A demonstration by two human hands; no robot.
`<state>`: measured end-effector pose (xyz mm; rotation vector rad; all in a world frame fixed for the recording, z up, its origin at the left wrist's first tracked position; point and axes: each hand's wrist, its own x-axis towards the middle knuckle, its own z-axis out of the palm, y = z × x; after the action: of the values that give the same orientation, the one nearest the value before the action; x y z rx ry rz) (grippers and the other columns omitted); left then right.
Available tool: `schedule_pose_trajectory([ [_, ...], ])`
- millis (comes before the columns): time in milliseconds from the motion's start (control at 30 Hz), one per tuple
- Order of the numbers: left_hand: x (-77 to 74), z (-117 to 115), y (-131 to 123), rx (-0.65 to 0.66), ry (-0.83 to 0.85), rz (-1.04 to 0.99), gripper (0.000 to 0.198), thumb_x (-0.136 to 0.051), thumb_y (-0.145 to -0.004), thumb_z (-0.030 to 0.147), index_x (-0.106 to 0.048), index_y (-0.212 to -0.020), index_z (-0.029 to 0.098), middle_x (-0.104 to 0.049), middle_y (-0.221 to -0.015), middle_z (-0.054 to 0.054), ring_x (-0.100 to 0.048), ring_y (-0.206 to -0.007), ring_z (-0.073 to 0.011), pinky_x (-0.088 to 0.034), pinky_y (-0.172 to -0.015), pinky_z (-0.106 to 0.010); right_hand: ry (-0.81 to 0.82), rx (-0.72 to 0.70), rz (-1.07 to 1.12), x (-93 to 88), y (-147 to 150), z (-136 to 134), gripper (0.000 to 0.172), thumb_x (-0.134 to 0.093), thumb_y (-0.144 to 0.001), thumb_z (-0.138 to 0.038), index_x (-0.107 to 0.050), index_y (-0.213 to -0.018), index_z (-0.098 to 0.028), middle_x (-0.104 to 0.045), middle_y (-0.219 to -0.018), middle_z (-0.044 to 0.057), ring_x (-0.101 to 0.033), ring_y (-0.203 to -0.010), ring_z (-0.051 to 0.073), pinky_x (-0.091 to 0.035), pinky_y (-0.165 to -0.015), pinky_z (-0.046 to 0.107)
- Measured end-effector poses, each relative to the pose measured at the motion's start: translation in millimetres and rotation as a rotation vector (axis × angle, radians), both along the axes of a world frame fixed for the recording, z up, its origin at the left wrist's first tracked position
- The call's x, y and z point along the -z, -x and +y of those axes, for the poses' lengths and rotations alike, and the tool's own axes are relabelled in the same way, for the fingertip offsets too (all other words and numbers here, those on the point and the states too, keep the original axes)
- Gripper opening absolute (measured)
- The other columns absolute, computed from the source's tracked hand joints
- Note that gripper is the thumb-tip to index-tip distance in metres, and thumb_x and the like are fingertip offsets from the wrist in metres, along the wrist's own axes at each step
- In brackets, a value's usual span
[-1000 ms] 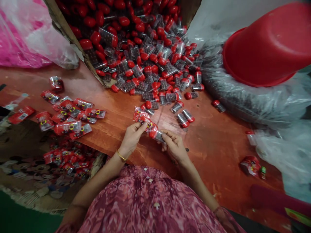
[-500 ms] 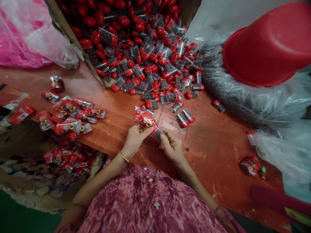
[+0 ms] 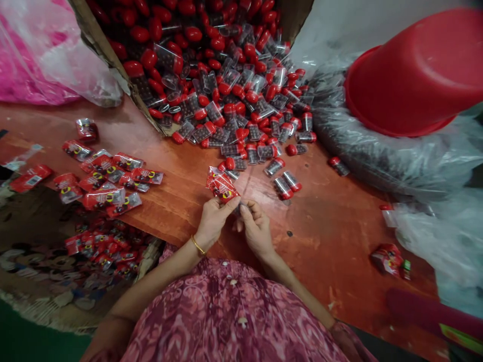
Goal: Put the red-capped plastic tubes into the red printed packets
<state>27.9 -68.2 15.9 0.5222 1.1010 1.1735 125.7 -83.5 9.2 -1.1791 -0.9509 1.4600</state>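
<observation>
The red-brown surface [image 3: 332,221] has its widest bare stretch from 3 to 5 o'clock of the hands, running toward a stray red packet [image 3: 388,257] near the right edge. At 12 o'clock the room is taken: a heap of red-capped clear tubes [image 3: 234,75] spills out of a tilted cardboard box [image 3: 113,60] and thins to a few loose tubes [image 3: 283,183] just beyond the fingers. At 9 to 10 o'clock lies a scatter of filled red sachets [image 3: 107,178], and past the surface's near-left edge more sachets are piled lower down [image 3: 101,246].

The left hand [image 3: 215,221] is pinched shut on a red printed sachet [image 3: 221,185], thumb and forefinger at its lower end, the sachet pointing up toward 11 o'clock. The right hand [image 3: 256,229] meets it fingertip to fingertip, its fingers curled in at the sachet's mouth; it seems to press something small there, though the fingers hide what it is.

At 2 o'clock an upturned red basin [image 3: 415,70] sits on crumpled clear plastic sheeting [image 3: 396,156]. A pink plastic bag [image 3: 41,55] fills the 10 o'clock corner.
</observation>
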Motion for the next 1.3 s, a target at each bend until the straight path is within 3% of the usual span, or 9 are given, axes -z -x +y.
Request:
schedule_pose_trajectory([
  [100,-4.7,-0.7,0.2,0.049,0.014,-0.025,0.037,-0.071,-0.061,0.048,-0.059,-0.059,0.013,-0.052,-0.044,0.002,-0.044,-0.035,-0.0075,-0.033,-0.037,-0.021,0.021,0.003,0.074,0.6,1.7,4.9,0.026,-0.061,-0.077,-0.044,-0.052,-0.083,-0.02,-0.049,-0.043,-0.011,-0.043,-0.035,0.005,-0.036,-0.04,0.017],
  [333,-4.9,-2.8,2.3,0.011,0.009,-0.064,0.031,-0.074,-0.061,0.041,-0.064,-0.065,0.011,-0.06,-0.058,0.0,-0.05,-0.053,-0.0075,-0.039,-0.05,-0.019,0.017,-0.151,0.029,-4.8,-12.9,4.1,0.032,-0.067,-0.071,-0.044,-0.057,-0.09,-0.02,-0.062,-0.059,-0.005,-0.058,-0.049,0.009,-0.048,-0.055,0.023],
  [500,1.1,-4.5,-2.2,0.098,0.026,-0.164,0.033,-0.073,-0.062,0.042,-0.063,-0.062,0.011,-0.056,-0.053,0.002,-0.044,-0.046,-0.0048,-0.036,-0.048,-0.019,-0.009,-0.041,-0.065,7.6,-14.5,11.7,0.033,-0.07,-0.066,-0.047,-0.05,-0.071,-0.021,-0.054,-0.047,-0.008,-0.051,-0.039,0.009,-0.045,-0.046,0.022],
  [633,-2.5,0.5,5.3,0.034,0.143,-0.274,0.033,-0.081,-0.052,0.037,-0.065,-0.065,0.011,-0.064,-0.059,0.0,-0.056,-0.055,-0.0081,-0.045,-0.059,-0.02,-0.227,0.037,-0.347,13.6,-5.3,24.3,0.036,-0.069,-0.066,-0.05,-0.049,-0.065,-0.021,-0.05,-0.052,-0.006,-0.047,-0.044,0.009,-0.04,-0.044,0.022],
  [733,-6.8,6.7,25.7,0.002,0.257,-0.306,0.026,-0.075,-0.062,0.035,-0.066,-0.07,0.013,-0.069,-0.066,-0.003,-0.063,-0.06,-0.0118,-0.05,-0.063,-0.023,-0.507,-0.032,-0.757,9.2,-8.6,36.7,0.033,-0.061,-0.073,-0.052,-0.056,-0.076,-0.019,-0.059,-0.067,0.002,-0.054,-0.061,0.015,-0.046,-0.059,0.029],
  [867,-11.6,18.8,76.1,-0.38,0.214,-0.295,0.026,-0.053,-0.084,0.038,-0.062,-0.073,0.017,-0.07,-0.07,-0.001,-0.067,-0.069,-0.0106,-0.052,-0.068,-0.022,-0.559,0.115,-1.308,10.1,-44.8,51.6,0.039,-0.052,-0.081,-0.044,-0.057,-0.105,-0.013,-0.062,-0.103,0.017,-0.053,-0.096,0.028,-0.043,-0.082,0.043],
  [1000,-11.5,22.6,110.2,-0.778,0.067,-0.258,0.037,-0.043,-0.087,0.047,-0.061,-0.074,0.017,-0.07,-0.075,0.001,-0.066,-0.074,-0.0065,-0.05,-0.074,-0.018,-0.422,0.234,-1.549,25.5,-87.6,56.9,0.03,-0.048,-0.083,-0.025,-0.059,-0.107,-0.011,-0.06,-0.11,0.021,-0.052,-0.099,0.032,-0.041,-0.081,0.049],
  [1133,-3.7,16.3,84.6,-0.439,0.047,0.05,0.036,-0.059,-0.074,0.05,-0.065,-0.085,0.016,-0.071,-0.083,-0.006,-0.067,-0.077,-0.0141,-0.052,-0.074,-0.026,-0.663,0.02,-1.45,30.9,-95.8,53.4,0.029,-0.04,-0.083,-0.011,-0.061,-0.103,-0.013,-0.065,-0.105,0.014,-0.056,-0.097,0.025,-0.042,-0.085,0.042],
  [1300,8.8,26.5,43.8,0.122,-0.359,1.012,0.027,-0.07,-0.068,0.032,-0.071,-0.092,0.021,-0.062,-0.121,-0.011,-0.047,-0.121,-0.03,-0.03,-0.105,-0.048,-0.828,-0.101,-1.243,23.3,-78.9,44.7,0.024,-0.044,-0.08,-0.009,-0.062,-0.095,-0.016,-0.067,-0.098,0.01,-0.059,-0.093,0.021,-0.045,-0.085,0.039],
])
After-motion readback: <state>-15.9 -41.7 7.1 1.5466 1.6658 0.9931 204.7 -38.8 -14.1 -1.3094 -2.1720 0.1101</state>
